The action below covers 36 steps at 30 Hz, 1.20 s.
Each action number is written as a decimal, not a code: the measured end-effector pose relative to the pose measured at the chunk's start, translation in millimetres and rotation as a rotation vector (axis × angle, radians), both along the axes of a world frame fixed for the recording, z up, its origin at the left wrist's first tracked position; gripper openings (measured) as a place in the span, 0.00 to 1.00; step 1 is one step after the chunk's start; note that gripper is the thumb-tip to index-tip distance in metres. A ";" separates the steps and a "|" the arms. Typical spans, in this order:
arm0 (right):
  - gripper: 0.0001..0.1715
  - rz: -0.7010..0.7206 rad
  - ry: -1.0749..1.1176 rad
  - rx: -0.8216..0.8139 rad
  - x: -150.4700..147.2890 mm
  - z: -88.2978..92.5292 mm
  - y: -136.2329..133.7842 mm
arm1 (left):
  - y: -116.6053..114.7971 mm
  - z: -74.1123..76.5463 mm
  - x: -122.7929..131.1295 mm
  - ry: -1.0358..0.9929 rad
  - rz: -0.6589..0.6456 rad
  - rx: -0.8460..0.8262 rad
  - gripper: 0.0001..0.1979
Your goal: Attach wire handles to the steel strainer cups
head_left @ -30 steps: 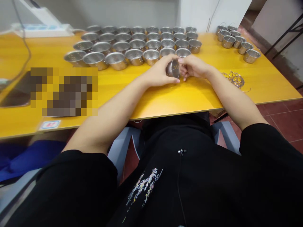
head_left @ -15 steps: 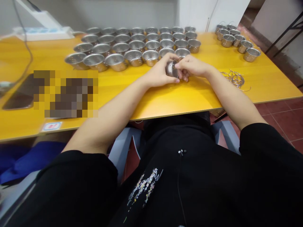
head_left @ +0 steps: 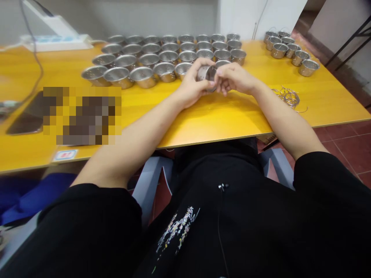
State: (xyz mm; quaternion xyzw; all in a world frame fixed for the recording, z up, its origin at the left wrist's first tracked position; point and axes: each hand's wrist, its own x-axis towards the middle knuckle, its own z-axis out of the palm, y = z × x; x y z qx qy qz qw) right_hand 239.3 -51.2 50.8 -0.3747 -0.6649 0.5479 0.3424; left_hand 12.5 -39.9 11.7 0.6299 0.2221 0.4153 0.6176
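My left hand (head_left: 191, 88) is wrapped round a small metal cup (head_left: 202, 73) with holes in its wall. The cup is tipped on its side above the table, its mouth turned toward my right hand (head_left: 235, 77). The fingers of that hand are pinched together at the cup's rim; whatever lies between them is too small and hidden to make out. Just behind both hands stand rows of similar metal cups (head_left: 143, 78), upright and open at the top. A loose tangle of metal wire pieces (head_left: 286, 96) lies to the right, beside my right forearm.
At the table's far right stands a smaller group of cups (head_left: 308, 68), some with thin wire handles raised. A phone (head_left: 27, 116) and a blurred-out dark object (head_left: 87, 119) lie on the left. Behind them sits a white power strip (head_left: 58, 42) with a cable. The yellow table (head_left: 214, 123) ends close to my body.
The cup has been turned and raised slightly, so its mouth now faces further right. My left thumb has moved up onto its side, and my right fingers have shifted along the rim.
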 end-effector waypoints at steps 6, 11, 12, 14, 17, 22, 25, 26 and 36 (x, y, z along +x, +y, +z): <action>0.28 0.059 0.032 0.000 1.8 -1.9 -1.5 | 8.5 -10.3 0.3 -0.073 0.095 0.029 0.28; 0.27 0.067 0.018 0.014 8.9 -7.1 4.3 | 4.1 -11.5 3.2 -0.047 0.117 0.003 0.29; 0.28 0.066 0.013 0.011 10.2 -8.2 5.7 | 3.2 -11.5 3.3 -0.048 0.118 0.009 0.29; 0.29 0.062 0.012 0.011 12.1 -10.4 8.3 | 1.0 -10.6 2.9 -0.062 0.121 0.023 0.31; 0.30 0.063 0.026 0.029 13.4 -14.2 11.8 | -3.6 -6.7 2.4 -0.080 0.117 0.023 0.32; 0.31 0.114 0.064 0.020 13.0 -19.5 16.2 | -7.3 -1.6 4.5 -0.078 0.141 -0.031 0.34; 0.31 0.148 0.089 0.013 11.8 -20.4 16.4 | -6.8 -1.7 4.2 -0.091 0.115 -0.072 0.36; 0.31 0.154 0.095 0.009 11.4 -20.0 16.0 | -7.1 -1.7 3.7 -0.092 0.101 -0.083 0.37; 0.29 0.177 0.093 -0.039 10.3 -14.7 9.7 | -13.1 -0.5 7.6 -0.108 0.142 -0.067 0.38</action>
